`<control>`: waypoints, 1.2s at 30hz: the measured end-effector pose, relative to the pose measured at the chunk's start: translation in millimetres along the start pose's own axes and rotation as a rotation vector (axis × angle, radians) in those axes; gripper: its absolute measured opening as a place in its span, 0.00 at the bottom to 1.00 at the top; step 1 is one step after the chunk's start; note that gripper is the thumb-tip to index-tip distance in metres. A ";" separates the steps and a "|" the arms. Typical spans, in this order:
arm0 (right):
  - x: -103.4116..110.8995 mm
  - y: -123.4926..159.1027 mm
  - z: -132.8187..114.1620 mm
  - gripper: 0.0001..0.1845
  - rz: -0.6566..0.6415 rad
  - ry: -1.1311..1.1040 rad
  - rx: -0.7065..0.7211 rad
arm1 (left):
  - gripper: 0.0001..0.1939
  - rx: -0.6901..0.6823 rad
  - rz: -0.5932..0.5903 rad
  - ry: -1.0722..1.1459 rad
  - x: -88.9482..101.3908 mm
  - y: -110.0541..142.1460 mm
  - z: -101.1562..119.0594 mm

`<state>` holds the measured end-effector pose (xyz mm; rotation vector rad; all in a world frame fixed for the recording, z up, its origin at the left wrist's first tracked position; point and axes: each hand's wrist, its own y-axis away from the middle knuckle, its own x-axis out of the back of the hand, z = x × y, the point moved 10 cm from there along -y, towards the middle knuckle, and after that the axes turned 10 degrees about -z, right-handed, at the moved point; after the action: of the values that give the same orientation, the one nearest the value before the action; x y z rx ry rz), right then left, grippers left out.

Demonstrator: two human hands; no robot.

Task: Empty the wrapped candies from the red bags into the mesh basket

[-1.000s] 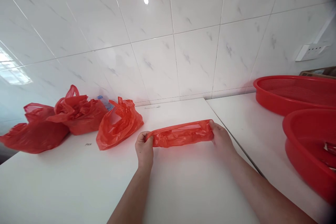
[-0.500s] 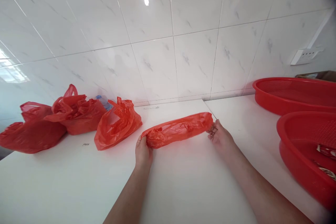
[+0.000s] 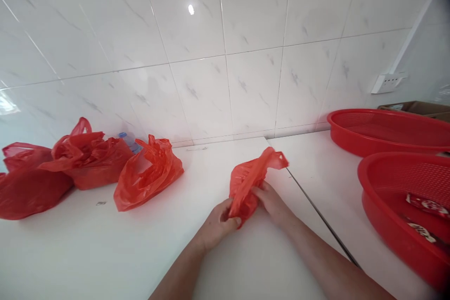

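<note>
Both of my hands hold a thin red plastic bag (image 3: 248, 180) above the white table (image 3: 151, 253). My left hand (image 3: 220, 225) grips its lower end, thumb on top. The fingers of my right hand (image 3: 270, 199) are closed on the bag's right side, with their tips partly hidden behind the film. The bag is bunched and tilted, its upper end flopping to the right. To the left, another red plastic bag (image 3: 151, 178) stands crumpled with its mouth open, apart from my hands.
Two fuller red bags (image 3: 101, 164) stand farther left, with a clear bottle (image 3: 128, 140) behind. At right are two red plastic baskets (image 3: 369, 183); the nearer one contains small printed packets (image 3: 427, 204). A cardboard box (image 3: 418, 108) and wall socket (image 3: 386, 83) are beyond. White tiles back the table.
The bag was stretched lengthwise between my hands; now it is bunched up and turned more upright. My left hand has moved right and my right hand left, bringing them close together.
</note>
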<state>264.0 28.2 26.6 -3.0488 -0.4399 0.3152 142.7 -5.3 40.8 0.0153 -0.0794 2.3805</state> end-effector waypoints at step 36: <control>44.2 11.7 -17.3 0.18 0.163 -0.233 -0.021 | 0.31 -0.303 0.567 -0.937 29.4 21.9 59.3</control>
<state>312.3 29.3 34.1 -3.0861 -0.2039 0.6817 105.6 -4.6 99.8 1.0823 -0.9908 2.6635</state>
